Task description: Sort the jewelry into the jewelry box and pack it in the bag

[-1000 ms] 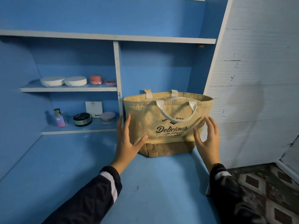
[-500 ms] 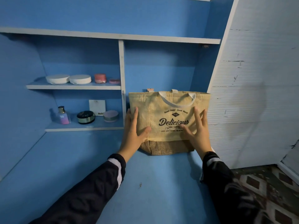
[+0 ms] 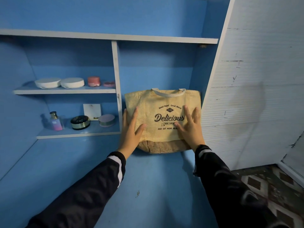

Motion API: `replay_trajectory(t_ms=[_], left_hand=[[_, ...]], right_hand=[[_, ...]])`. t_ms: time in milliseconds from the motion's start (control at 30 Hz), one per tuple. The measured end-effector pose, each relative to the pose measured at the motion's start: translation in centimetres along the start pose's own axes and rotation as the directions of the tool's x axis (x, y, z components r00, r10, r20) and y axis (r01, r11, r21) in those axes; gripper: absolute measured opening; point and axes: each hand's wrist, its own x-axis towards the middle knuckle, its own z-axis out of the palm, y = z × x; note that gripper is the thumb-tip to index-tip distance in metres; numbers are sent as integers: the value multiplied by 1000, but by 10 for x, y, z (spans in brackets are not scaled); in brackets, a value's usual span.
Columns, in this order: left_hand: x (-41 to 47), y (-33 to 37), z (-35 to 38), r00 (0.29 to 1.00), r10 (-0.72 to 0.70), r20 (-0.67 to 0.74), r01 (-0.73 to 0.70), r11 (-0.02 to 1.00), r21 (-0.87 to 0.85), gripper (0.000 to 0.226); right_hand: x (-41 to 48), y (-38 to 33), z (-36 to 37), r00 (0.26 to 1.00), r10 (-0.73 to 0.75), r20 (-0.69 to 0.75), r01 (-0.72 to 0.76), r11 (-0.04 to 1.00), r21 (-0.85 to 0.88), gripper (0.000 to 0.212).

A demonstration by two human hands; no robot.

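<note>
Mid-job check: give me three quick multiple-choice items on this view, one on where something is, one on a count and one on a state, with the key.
1. Where does the bag stand?
A. On the long top shelf
B. On the blue surface, right of the white divider
C. On the patterned floor

2. How many white round cases lie on the small upper shelf?
A. Two
B. Four
C. None

3. How do the left hand and right hand meet the bag?
A. Both grip its handles
B. Only one touches it
C. Both lie flat on its printed front, fingers spread

Key: 1 B, its base sits on the blue surface beside the divider. 2 A, two cases lie side by side at the shelf's left end. 3 C, both hands press the front with straight fingers.
</note>
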Motion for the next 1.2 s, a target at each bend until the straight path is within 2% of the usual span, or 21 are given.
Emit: replay_trajectory(t_ms=[233,833,1200], left_hand=[[-9,2,-2,999,38,20,-37,998,-53,74],[-18,-4,-3,993,117,-32,-118,992,-37,72],[-23,-5,-2,987,151,-56,-152,988,-15,74]], right_hand=[[-10,-2,-2,1000,-21,-18,21,1000,-18,85],[-30,-6,-6,988,-28,-149,23,999,-34,74],[-37,-1,-6,992,-29,-126,27,1000,-15,75]])
